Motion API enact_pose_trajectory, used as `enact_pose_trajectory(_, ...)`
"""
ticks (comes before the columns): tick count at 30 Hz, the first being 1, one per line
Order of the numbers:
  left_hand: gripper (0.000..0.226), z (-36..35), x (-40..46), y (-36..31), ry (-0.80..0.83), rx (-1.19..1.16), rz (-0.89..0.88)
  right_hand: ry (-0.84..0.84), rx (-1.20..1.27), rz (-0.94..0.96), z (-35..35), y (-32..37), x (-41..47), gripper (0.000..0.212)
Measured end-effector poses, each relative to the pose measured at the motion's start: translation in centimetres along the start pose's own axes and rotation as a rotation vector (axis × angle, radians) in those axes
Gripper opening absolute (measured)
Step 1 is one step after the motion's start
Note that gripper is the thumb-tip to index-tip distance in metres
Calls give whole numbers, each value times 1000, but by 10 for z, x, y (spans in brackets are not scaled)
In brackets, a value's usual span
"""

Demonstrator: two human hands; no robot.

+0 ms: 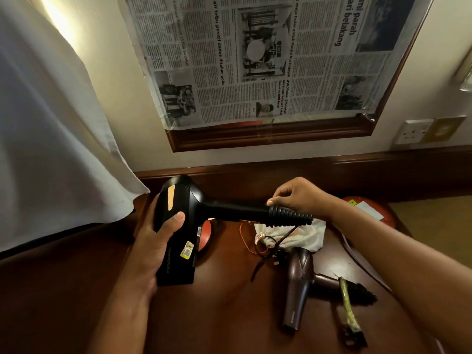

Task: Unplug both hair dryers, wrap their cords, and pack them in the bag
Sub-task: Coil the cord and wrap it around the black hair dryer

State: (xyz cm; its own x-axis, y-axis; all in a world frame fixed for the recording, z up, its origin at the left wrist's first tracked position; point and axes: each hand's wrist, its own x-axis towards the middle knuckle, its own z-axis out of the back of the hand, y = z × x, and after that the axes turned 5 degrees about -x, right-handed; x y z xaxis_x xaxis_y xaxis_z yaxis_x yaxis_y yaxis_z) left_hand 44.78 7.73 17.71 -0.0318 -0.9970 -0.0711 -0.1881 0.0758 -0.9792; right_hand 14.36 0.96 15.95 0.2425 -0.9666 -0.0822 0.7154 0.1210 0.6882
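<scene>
**Above the dark wooden table: black dryer held in both hands**

Over the table [229, 315], your left hand [153, 246] grips the barrel of the black hair dryer [176, 226], thumb curled over its upper face, holding it clear of the surface. Its handle runs to the right, ending in a ribbed black cord sleeve [290, 216]. Your right hand [298, 194] pinches at the junction of handle and sleeve, fingertips closed together on it.

On the table to the right and nearer you lies the brown hair dryer [297, 287], barrel pointing toward you, handle to the right. A bundled black cord [362, 293] sits at the handle's end, with a greenish tie [348, 310] across it.

Beyond the brown dryer rests a white bag [306, 236], its neck gathered, with thin orange and black cords beside it. On the far wall at right, a white wall socket [412, 131]; whether anything is plugged into it cannot be told. A newspaper-covered frame [255, 60] hangs above.
</scene>
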Motion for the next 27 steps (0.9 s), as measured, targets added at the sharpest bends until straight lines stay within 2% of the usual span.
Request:
enact_pose_trajectory(5, 50, 1, 5, 7, -54, 52, -78, -89, -32, 93, 13, 9, 1, 5)
enact_pose_trajectory(9, 66, 0, 7, 11, -72, 79, -125, -156, -50, 117, 16, 19, -2, 6)
enact_pose_trajectory(18, 65, 0, 10, 26, -134, 115, -162, -181, -305, 186, 13, 35, -18, 12)
enact_pose_trajectory(27, 76, -9, 11, 38, -174, 207, -190, -269, -499, 195, -18, 24, -31, 22)
